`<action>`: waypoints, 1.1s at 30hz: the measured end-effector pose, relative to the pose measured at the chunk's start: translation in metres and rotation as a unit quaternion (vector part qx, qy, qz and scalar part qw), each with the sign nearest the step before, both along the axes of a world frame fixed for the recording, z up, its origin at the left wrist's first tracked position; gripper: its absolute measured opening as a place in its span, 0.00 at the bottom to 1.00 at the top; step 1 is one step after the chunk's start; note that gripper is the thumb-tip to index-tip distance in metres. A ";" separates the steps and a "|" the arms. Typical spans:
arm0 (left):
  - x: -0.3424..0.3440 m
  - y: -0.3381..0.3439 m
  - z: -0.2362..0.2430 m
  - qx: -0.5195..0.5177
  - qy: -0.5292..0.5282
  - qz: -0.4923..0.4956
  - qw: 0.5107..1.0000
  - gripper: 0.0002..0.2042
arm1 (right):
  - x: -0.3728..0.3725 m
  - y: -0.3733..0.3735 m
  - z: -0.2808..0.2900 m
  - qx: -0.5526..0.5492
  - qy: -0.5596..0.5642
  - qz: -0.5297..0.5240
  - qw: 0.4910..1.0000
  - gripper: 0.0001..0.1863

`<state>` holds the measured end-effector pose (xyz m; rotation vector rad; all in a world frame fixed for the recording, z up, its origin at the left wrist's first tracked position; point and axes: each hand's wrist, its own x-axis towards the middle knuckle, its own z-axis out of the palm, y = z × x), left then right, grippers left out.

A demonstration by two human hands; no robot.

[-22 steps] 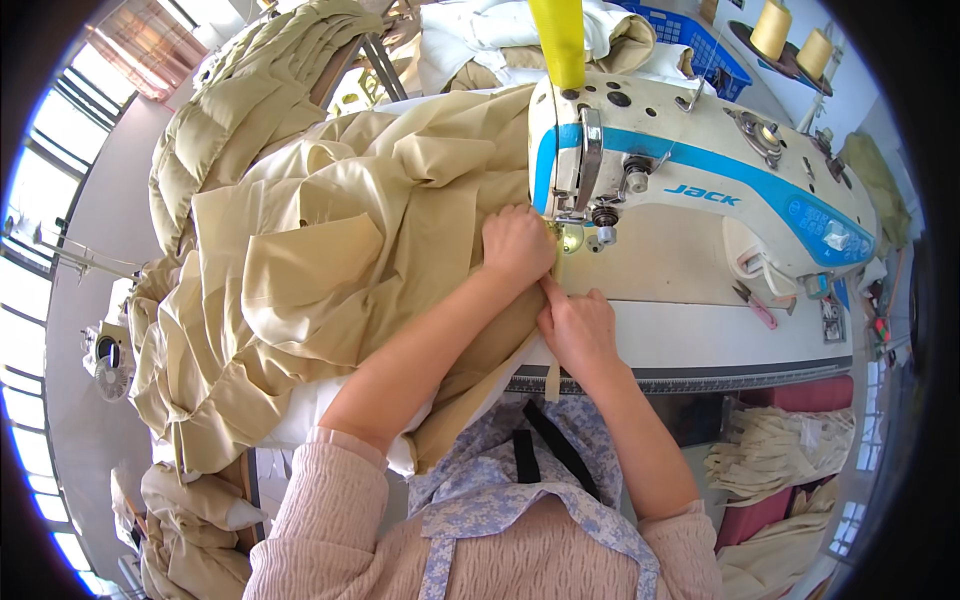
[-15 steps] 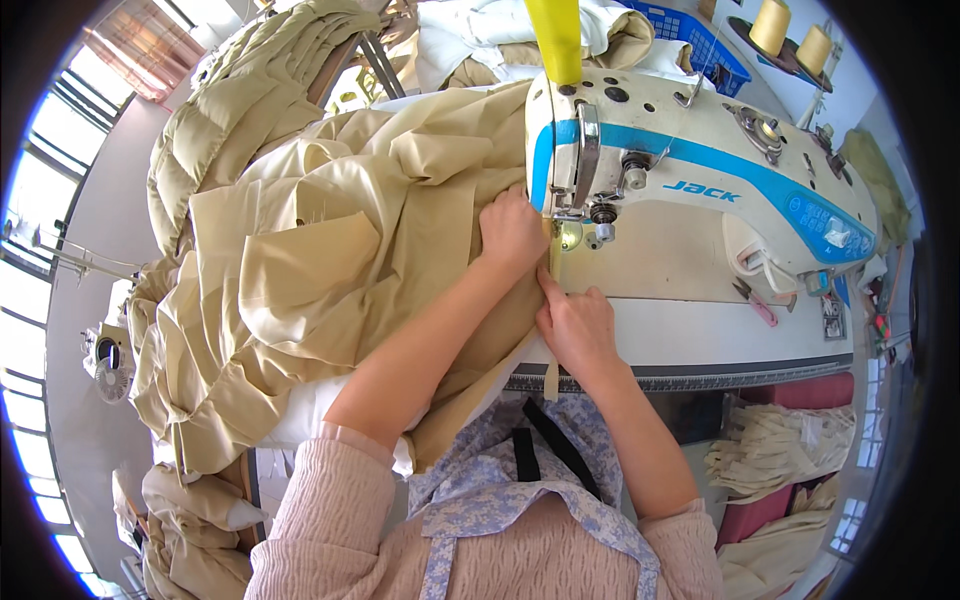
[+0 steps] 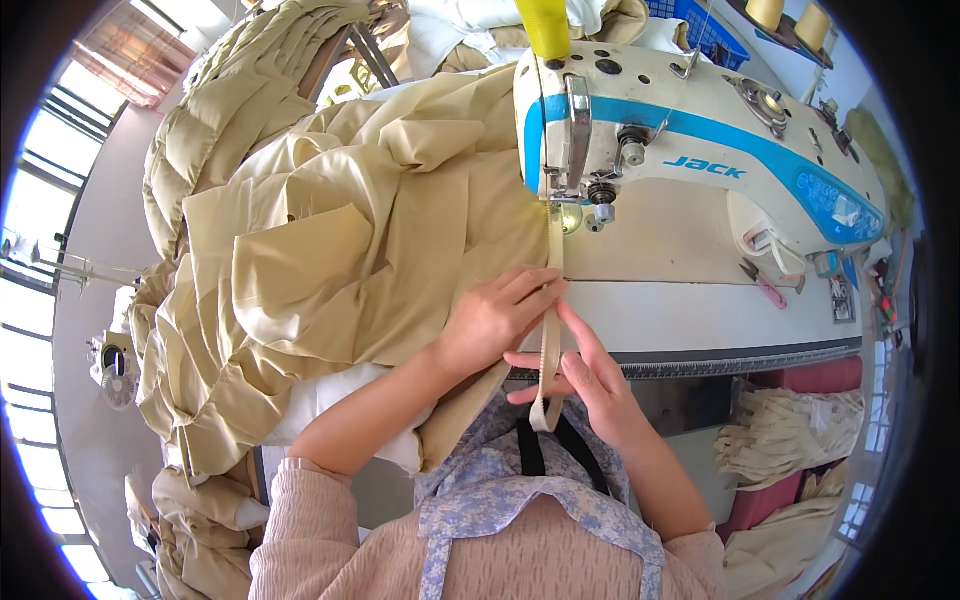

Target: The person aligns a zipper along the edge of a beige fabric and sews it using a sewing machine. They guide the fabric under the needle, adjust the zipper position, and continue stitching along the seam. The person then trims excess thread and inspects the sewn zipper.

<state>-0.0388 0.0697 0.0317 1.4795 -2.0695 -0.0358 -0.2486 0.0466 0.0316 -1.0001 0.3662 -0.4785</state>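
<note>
A beige zipper tape [image 3: 556, 243] runs from under the presser foot of the white and blue sewing machine [image 3: 690, 125] toward me. It drops over the table edge in a loop. My left hand [image 3: 488, 322] is closed, its fingertips pinching the tape along the edge of a khaki garment [image 3: 420, 230]. Touching those fingertips is the index finger of my right hand [image 3: 602, 388], whose other fingers reach around the hanging part of the tape. The garment lies in loose folds left of the needle.
Pink-handled thread snips [image 3: 768, 288] lie on the table's right side. A dark ruler strip [image 3: 690, 360] lines the front edge. Yellow thread cones [image 3: 808, 28] stand at the back right, near a blue basket [image 3: 712, 38]. A puffy quilted garment [image 3: 235, 110] hangs at the far left.
My left hand has moved from beside the needle back toward me. My right hand has come nearer and its fingers now go around the zipper tape, which hangs in a loop.
</note>
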 end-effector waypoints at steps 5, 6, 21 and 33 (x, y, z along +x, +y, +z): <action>0.016 -0.006 0.008 -0.080 0.038 0.086 0.992 0.22 | 0.000 -0.034 0.003 -0.419 0.261 -0.118 0.861 0.28; 0.018 -0.007 0.011 -0.062 0.038 0.095 0.993 0.22 | 0.006 -0.046 -0.001 -0.528 0.203 -0.120 0.816 0.27; 0.023 -0.036 0.006 -0.016 -0.061 -0.040 0.997 0.13 | 0.015 -0.055 -0.037 -0.628 -0.001 -0.008 0.778 0.03; 0.026 -0.046 -0.006 -0.052 -0.083 -0.086 0.991 0.13 | 0.016 -0.058 -0.040 -0.572 0.012 0.016 0.820 0.04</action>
